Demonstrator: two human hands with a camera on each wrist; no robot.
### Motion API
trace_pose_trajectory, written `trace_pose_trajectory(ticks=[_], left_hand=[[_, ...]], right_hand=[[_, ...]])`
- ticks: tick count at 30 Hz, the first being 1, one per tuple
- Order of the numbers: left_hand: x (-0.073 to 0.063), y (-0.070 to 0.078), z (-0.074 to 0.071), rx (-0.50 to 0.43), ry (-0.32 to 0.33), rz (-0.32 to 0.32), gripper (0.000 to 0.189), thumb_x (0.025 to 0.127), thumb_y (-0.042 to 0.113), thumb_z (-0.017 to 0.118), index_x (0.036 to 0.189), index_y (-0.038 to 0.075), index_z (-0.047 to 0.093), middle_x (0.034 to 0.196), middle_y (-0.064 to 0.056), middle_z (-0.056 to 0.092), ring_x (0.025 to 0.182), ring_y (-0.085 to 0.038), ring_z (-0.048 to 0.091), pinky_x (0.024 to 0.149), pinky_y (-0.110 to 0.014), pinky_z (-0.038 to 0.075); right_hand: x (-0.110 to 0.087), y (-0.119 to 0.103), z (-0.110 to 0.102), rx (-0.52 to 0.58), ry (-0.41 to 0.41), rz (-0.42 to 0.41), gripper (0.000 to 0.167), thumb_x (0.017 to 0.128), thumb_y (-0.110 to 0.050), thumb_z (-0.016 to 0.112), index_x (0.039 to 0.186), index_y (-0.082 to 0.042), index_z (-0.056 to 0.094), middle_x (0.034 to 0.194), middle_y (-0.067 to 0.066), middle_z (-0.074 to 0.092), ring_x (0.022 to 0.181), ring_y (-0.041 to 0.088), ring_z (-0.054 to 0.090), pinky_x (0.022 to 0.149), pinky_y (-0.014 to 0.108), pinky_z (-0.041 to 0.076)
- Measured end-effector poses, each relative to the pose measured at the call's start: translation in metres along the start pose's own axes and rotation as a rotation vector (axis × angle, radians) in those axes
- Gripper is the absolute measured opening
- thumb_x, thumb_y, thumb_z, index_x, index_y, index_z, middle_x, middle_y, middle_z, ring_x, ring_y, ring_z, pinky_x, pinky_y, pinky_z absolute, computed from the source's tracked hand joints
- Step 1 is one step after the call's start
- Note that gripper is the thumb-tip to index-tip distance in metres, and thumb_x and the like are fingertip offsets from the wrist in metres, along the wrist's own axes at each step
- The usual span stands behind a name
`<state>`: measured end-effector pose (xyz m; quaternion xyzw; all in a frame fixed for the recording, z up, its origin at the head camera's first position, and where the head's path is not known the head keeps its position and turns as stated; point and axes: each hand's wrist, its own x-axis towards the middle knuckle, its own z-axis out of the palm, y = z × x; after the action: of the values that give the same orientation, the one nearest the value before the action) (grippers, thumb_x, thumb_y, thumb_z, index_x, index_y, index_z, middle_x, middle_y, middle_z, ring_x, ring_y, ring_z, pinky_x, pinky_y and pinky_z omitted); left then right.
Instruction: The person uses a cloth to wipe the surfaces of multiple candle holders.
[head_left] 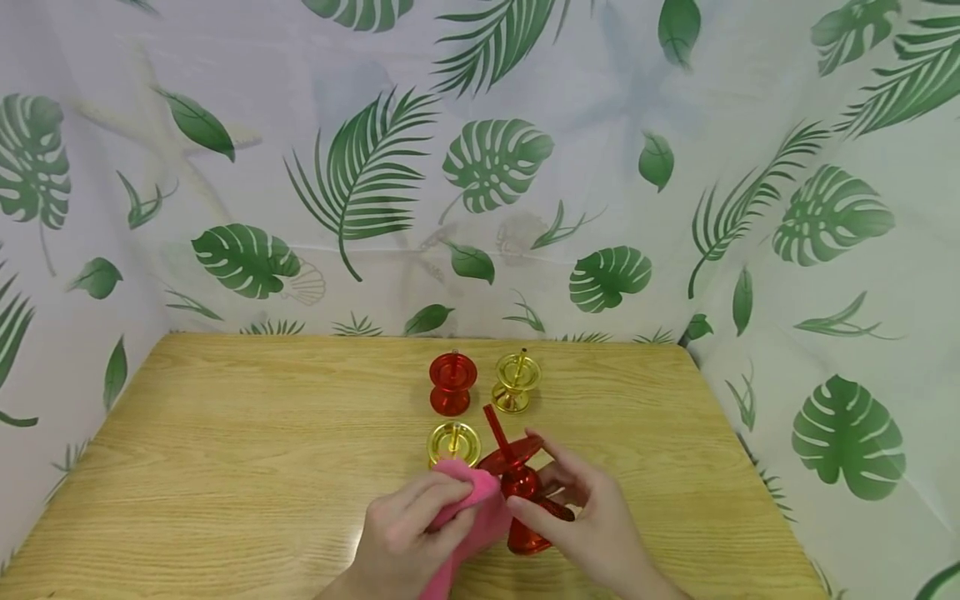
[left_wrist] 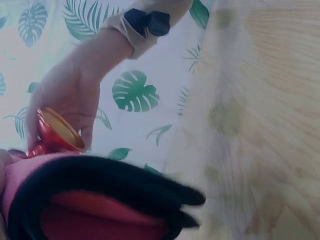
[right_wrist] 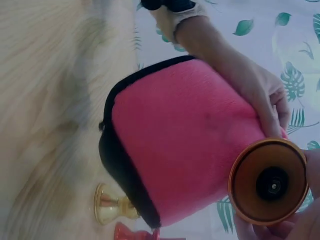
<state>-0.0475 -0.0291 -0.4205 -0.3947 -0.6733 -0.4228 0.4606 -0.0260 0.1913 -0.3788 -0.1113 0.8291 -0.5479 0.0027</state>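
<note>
My right hand (head_left: 592, 521) grips a shiny red candle holder (head_left: 520, 483) around its middle, tilted with its spike pointing up and to the left. Pinched in my left hand (head_left: 405, 529) is a pink cloth (head_left: 487, 529), bunched at the top against the red holder's dish. The rest of the cloth hangs down, and its black edging (left_wrist: 115, 172) shows in the left wrist view. In the right wrist view the holder's round hollow base (right_wrist: 245, 182) faces the camera, with a screw at its centre.
Just beyond my hands stands a gold candle holder (head_left: 454, 442), partly covered by the cloth. Farther back, a red candle holder (head_left: 452, 387) and another gold one (head_left: 516, 383) stand upright on the wooden table (head_left: 262, 458). A leaf-patterned curtain (head_left: 375, 275) surrounds the table's back and sides.
</note>
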Motion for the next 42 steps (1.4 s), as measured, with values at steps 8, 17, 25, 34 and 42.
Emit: trace_pose_trajectory(ticks=[8, 17, 25, 34, 42], left_hand=[[0.006, 0.007, 0.003, 0.089, -0.017, 0.039, 0.025, 0.105, 0.015, 0.060, 0.087, 0.003, 0.073, 0.080, -0.006, 0.075, 0.069, -0.015, 0.075, 0.068, -0.016, 0.062], [-0.003, 0.004, -0.003, 0.089, -0.063, -0.047, 0.027, 0.107, 0.020, 0.059, 0.089, 0.005, 0.072, 0.081, -0.004, 0.073, 0.067, -0.009, 0.068, 0.065, -0.015, 0.060], [-0.006, 0.000, -0.004, 0.094, -0.051, -0.058, 0.027, 0.107, 0.020, 0.058, 0.087, 0.006, 0.071, 0.081, -0.003, 0.072, 0.066, -0.008, 0.067, 0.064, -0.014, 0.059], [0.000, 0.003, -0.002, 0.077, -0.046, -0.025, 0.025, 0.106, 0.019, 0.059, 0.088, 0.007, 0.072, 0.079, -0.002, 0.072, 0.064, -0.006, 0.065, 0.062, -0.012, 0.057], [0.002, 0.003, -0.005, 0.080, -0.019, 0.001, 0.025, 0.105, 0.017, 0.060, 0.088, 0.005, 0.074, 0.079, -0.003, 0.073, 0.063, -0.008, 0.067, 0.062, -0.013, 0.058]], right_hand=[[-0.002, 0.005, 0.007, -0.383, 0.177, -0.291, 0.077, 0.078, -0.012, 0.093, 0.147, -0.006, 0.060, 0.087, -0.008, 0.076, 0.079, 0.001, 0.069, 0.065, 0.021, 0.061], [0.004, 0.001, -0.003, 0.071, -0.038, 0.098, 0.063, 0.092, -0.017, 0.082, 0.150, -0.009, 0.057, 0.089, 0.002, 0.075, 0.079, 0.009, 0.067, 0.076, 0.024, 0.060], [0.008, 0.003, -0.008, 0.318, -0.166, 0.182, 0.061, 0.099, -0.012, 0.073, 0.153, 0.002, 0.049, 0.092, -0.004, 0.077, 0.084, 0.007, 0.069, 0.078, 0.026, 0.064], [0.003, -0.003, -0.001, -0.099, 0.008, 0.071, 0.070, 0.089, -0.025, 0.086, 0.151, -0.009, 0.057, 0.091, -0.001, 0.076, 0.081, 0.006, 0.067, 0.074, 0.024, 0.059], [0.001, 0.002, -0.004, -0.319, 0.171, -0.310, 0.050, 0.075, -0.006, 0.094, 0.122, -0.008, 0.078, 0.098, -0.003, 0.081, 0.087, 0.002, 0.071, 0.072, 0.018, 0.062]])
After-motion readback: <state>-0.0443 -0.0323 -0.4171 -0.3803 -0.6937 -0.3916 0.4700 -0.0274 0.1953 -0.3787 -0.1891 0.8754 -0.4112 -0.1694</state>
